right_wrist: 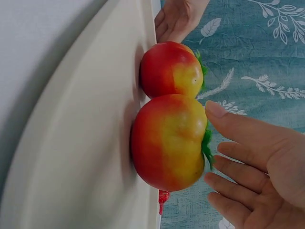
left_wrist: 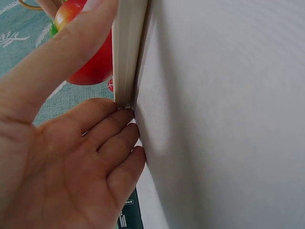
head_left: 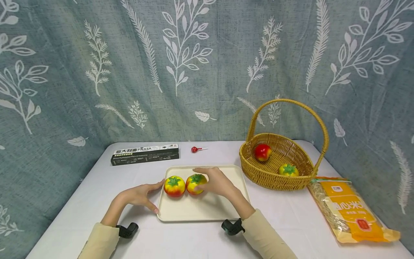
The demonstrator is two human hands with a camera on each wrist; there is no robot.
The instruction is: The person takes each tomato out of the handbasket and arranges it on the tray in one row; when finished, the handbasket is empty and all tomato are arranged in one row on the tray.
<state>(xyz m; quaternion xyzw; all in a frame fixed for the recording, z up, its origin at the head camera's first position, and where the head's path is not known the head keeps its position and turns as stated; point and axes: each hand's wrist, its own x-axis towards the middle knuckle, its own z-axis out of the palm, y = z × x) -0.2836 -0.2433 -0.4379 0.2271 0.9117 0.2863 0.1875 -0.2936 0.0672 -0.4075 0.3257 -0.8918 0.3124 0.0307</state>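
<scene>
On a cream tray (head_left: pixel 197 212) sit two red-and-yellow tomatoes with green leafy tops, side by side: the left tomato (head_left: pixel 174 187) and the right tomato (head_left: pixel 194 187). My left hand (head_left: pixel 137 196) rests at the tray's left edge, its fingertips touching the rim and the thumb near the front corner. Over the right tomato reaches my right hand (head_left: pixel 215 181), thumb and fingers spread around its top. A gap shows between most of those fingers and the fruit in the right wrist view; whether the thumb touches is unclear.
A wicker basket (head_left: pixel 268 181) with a tall handle stands at the right, holding a red fruit (head_left: pixel 262 152) and a yellow tomato (head_left: pixel 288 170). In front of it lies an orange food bag (head_left: pixel 352 212). Behind the tray are a pasta box (head_left: pixel 145 155) and a red lollipop (head_left: pixel 194 149).
</scene>
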